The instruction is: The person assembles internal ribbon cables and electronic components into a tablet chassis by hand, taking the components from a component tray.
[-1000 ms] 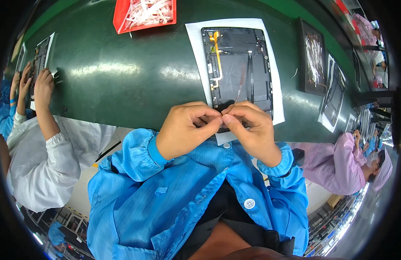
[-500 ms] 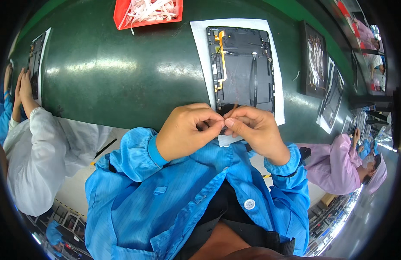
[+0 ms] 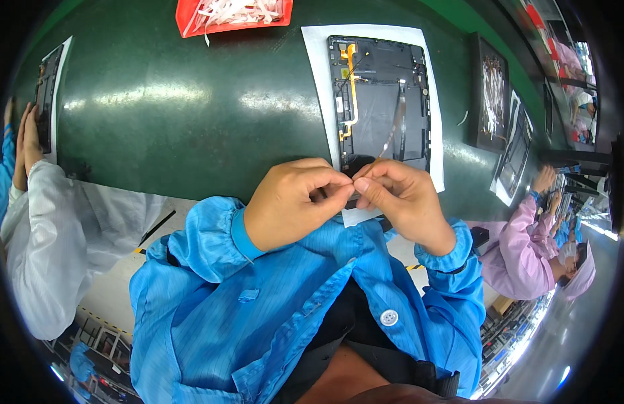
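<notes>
My left hand (image 3: 295,202) and my right hand (image 3: 403,198) meet fingertip to fingertip at the near edge of the green table (image 3: 190,114), pinching a small dark part (image 3: 351,187) between them; most of it is hidden by my fingers. Just beyond my hands lies an opened dark tablet back (image 3: 379,101) with an orange flex cable (image 3: 353,87), resting on a white sheet (image 3: 318,74). Both my arms are in blue sleeves.
A red tray (image 3: 190,20) of white strips stands at the far edge. A person in white (image 3: 49,229) works at the left on another device (image 3: 44,94). A person in pink (image 3: 520,256) sits at the right beside dark trays (image 3: 490,94).
My hands stay pinched together over the small part. The view has shifted slightly, so the tablet and tray sit a little further right in the picture.
</notes>
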The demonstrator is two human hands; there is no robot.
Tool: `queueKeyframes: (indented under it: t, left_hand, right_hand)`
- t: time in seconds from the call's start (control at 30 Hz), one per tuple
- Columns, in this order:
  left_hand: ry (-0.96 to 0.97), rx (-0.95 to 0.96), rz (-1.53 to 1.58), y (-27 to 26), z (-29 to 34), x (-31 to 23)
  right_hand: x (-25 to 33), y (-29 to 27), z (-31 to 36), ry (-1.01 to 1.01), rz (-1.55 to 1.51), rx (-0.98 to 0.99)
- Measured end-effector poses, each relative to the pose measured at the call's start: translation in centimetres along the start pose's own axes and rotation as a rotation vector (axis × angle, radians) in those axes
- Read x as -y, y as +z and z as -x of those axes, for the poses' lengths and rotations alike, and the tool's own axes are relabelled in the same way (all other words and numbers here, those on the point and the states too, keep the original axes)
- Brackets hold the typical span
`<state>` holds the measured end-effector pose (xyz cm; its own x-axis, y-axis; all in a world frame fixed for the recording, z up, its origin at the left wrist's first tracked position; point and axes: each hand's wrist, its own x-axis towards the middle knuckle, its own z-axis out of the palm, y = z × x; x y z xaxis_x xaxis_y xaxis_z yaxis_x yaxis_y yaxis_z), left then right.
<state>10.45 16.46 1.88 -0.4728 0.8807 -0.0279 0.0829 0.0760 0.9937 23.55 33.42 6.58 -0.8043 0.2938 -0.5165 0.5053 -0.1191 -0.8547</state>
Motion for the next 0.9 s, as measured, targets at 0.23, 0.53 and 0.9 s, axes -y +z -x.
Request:
queueKeyframes:
  t: [0.23, 0.53, 0.9]
  left_hand:
    - [0.422, -0.005, -0.504, -1.6, -0.6, 0.5]
    - [0.55, 0.068, -0.571, -1.4, -0.4, 1.4]
    - [0.571, 0.092, -0.587, -1.3, -0.5, 2.0]
  right_hand:
    - [1.7, -0.2, -2.5, 0.254, 0.125, -0.073]
    - [1.8, 0.2, -2.7, 0.253, 0.131, -0.095]
    - [1.6, 0.0, -2.7, 0.279, 0.086, -0.103]
